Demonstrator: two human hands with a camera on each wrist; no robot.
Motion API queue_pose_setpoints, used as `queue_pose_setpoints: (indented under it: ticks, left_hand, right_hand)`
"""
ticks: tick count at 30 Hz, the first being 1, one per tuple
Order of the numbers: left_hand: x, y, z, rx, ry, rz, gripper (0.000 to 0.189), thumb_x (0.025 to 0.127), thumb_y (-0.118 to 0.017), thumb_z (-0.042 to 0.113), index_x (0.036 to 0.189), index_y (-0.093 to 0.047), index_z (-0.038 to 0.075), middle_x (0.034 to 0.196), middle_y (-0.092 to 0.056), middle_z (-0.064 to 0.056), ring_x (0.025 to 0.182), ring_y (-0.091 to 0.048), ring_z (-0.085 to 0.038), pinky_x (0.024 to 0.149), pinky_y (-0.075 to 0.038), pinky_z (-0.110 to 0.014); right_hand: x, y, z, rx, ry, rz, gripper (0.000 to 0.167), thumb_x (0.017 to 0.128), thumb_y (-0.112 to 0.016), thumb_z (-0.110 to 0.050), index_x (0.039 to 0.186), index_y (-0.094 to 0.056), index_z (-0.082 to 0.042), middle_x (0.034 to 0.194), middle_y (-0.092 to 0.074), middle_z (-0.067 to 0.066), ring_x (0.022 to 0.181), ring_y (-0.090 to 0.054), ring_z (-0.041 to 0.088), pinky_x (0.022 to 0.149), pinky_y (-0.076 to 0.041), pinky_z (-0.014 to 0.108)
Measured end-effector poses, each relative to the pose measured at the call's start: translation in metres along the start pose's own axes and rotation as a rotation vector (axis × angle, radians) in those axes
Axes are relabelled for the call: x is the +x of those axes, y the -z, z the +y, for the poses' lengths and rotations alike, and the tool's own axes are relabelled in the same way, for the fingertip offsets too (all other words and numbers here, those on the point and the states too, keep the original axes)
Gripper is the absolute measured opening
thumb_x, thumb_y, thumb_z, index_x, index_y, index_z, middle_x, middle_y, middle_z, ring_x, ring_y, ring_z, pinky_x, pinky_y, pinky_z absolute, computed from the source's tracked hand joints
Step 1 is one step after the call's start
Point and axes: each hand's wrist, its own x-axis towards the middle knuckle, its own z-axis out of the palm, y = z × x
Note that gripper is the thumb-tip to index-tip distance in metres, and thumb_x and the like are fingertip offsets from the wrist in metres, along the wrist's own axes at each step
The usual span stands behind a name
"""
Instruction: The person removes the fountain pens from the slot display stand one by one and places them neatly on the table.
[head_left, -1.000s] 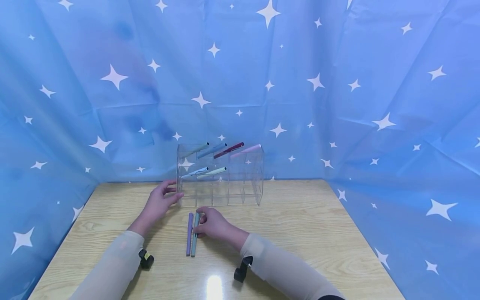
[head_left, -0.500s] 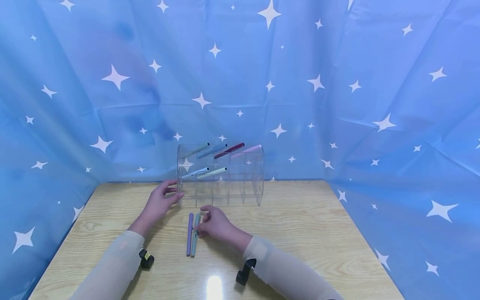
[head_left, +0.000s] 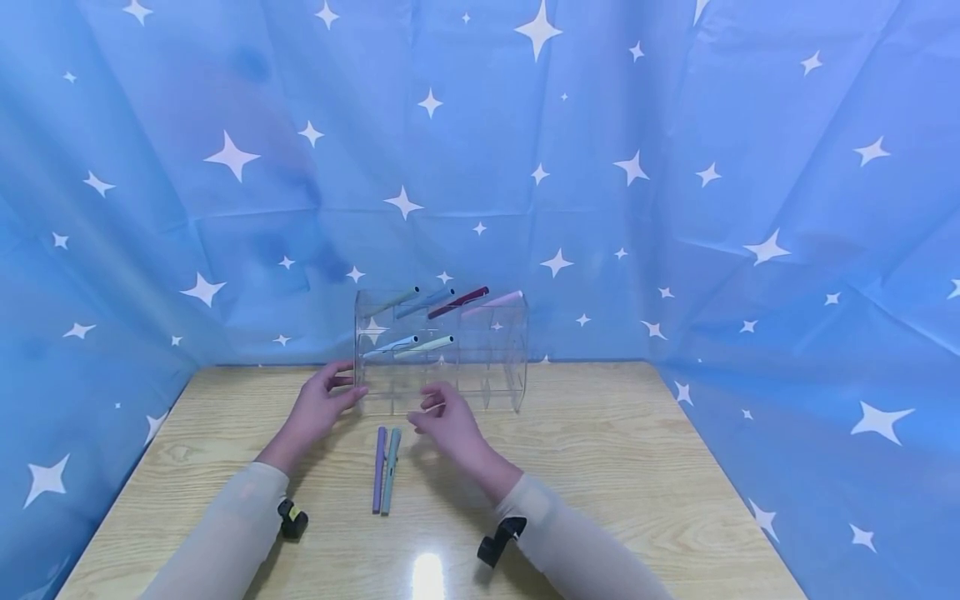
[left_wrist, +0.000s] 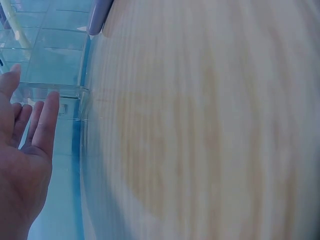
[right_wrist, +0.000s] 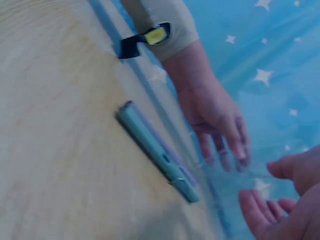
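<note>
Your right hand point(head_left: 451, 422) empty, fingers loose; slim purple pen point(head_left: 378, 472) and slim teal pen point(head_left: 390, 473) left of it, nearer you. Your left hand point(head_left: 318, 407), relaxed, at edge of clear plastic rack point(head_left: 474, 368); stray right-hand bump could shift it.

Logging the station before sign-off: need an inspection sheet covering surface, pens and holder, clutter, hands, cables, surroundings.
Surface: light wood-grain table, bright glare spot toward the near edge.
Loose pens: purple pen and teal pen lie side by side before the organizer; whether they touch is unclear.
Holder: clear organizer upright, six pens in it, four above, two below.
Clutter: nothing seen.
Left hand: at the organizer's left side, thumb by its front edge.
Right hand: near the organizer's front, holding nothing.
Cables: nothing seen.
Surroundings: blue star-patterned curtain behind and at both sides.
</note>
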Motion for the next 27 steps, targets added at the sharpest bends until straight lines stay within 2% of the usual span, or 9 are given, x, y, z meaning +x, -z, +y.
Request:
queue_pose_setpoints:
  ticks: [7,14,18,22,27]
  left_hand:
    - [0.000,0.001,0.003,-0.014,-0.005,-0.004,0.067,0.107,-0.079,0.023,0.164,-0.048,0.006,0.155,-0.053,-0.027,0.145,-0.054,-0.047,0.098,-0.067,-0.032]
    - [0.000,0.001,0.002,-0.020,0.010,-0.007,0.068,0.107,-0.078,0.024,0.165,-0.047,0.007,0.156,-0.054,-0.025,0.145,-0.054,-0.045,0.098,-0.067,-0.033]
    - [0.001,0.001,0.002,-0.024,0.005,-0.013,0.068,0.107,-0.078,0.024,0.165,-0.046,0.007,0.157,-0.053,-0.026,0.145,-0.053,-0.046,0.100,-0.066,-0.035]
    - [0.001,0.002,0.001,-0.027,0.007,-0.010,0.066,0.107,-0.079,0.024,0.164,-0.048,0.007,0.155,-0.054,-0.025,0.144,-0.055,-0.045,0.099,-0.067,-0.035]
    - [0.002,0.000,-0.002,-0.015,0.007,-0.009,0.067,0.106,-0.079,0.025,0.163,-0.049,0.007,0.154,-0.055,-0.024,0.144,-0.055,-0.045,0.098,-0.067,-0.034]
  right_hand:
    - [0.019,0.019,-0.009,0.021,0.092,0.190,0.057,0.099,-0.083,-0.015,0.147,-0.054,-0.004,0.134,-0.063,0.013,0.109,-0.068,0.025,0.087,-0.066,0.037]
    - [0.038,0.031,-0.013,0.054,0.172,0.281,0.056,0.103,-0.081,-0.017,0.149,-0.053,-0.004,0.139,-0.062,0.010,0.104,-0.069,0.022,0.080,-0.066,0.034]
    - [0.043,0.031,-0.016,0.073,0.206,0.287,0.057,0.103,-0.081,-0.018,0.151,-0.054,-0.007,0.143,-0.061,0.008,0.097,-0.072,0.021,0.079,-0.068,0.036]
    - [0.049,0.029,-0.019,0.109,0.200,0.245,0.059,0.104,-0.080,-0.017,0.154,-0.052,-0.006,0.141,-0.062,0.008,0.094,-0.077,0.024,0.085,-0.070,0.040]
    - [0.057,0.028,-0.020,0.135,0.176,0.186,0.064,0.104,-0.081,-0.017,0.157,-0.049,0.000,0.112,-0.074,0.019,0.091,-0.078,0.040,0.082,-0.071,0.039]
